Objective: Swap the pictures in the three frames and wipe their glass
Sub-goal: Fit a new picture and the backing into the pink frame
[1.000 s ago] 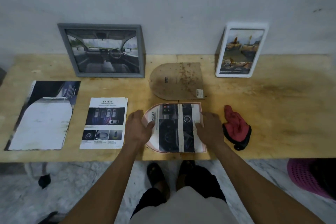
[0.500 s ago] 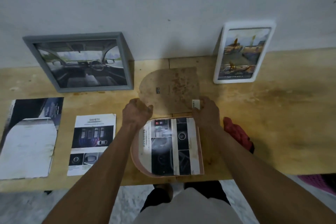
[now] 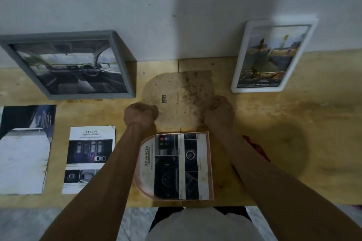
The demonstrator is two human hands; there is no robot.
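The arched backing board [image 3: 179, 96] (brown, stained, flat on the wooden table [image 3: 293, 123]) is taken as the reference. Its left edge is gripped by the left hand [image 3: 140, 114], whose fingers are curled in a fist-like hold at the board's rim. Its right edge is gripped by the right hand [image 3: 219, 113], also with fingers curled round the rim. Whether the board is lifted clear of the table cannot be told.

Just in front of the board, nearer the person, the arched frame [image 3: 210, 166] is laid flat, with a printed sheet headed "ADVANCED" [image 3: 176, 166] lying in it. The frame is located between the two forearms and is touched by neither hand.

Behind and to the left of the board, a grey frame [image 3: 70, 66] holding a car-interior picture is leaned against the wall. Behind and to the right of the board, a white frame [image 3: 274, 56] is leaned against the same wall.

To the left of the board, in front of the grey frame, a "SAFETY" sheet [image 3: 89, 158] is laid flat; further left, a dark and white sheet [image 3: 25, 150] is laid flat. To the right of the board, a red cloth [image 3: 256, 148] is mostly hidden behind the right forearm.
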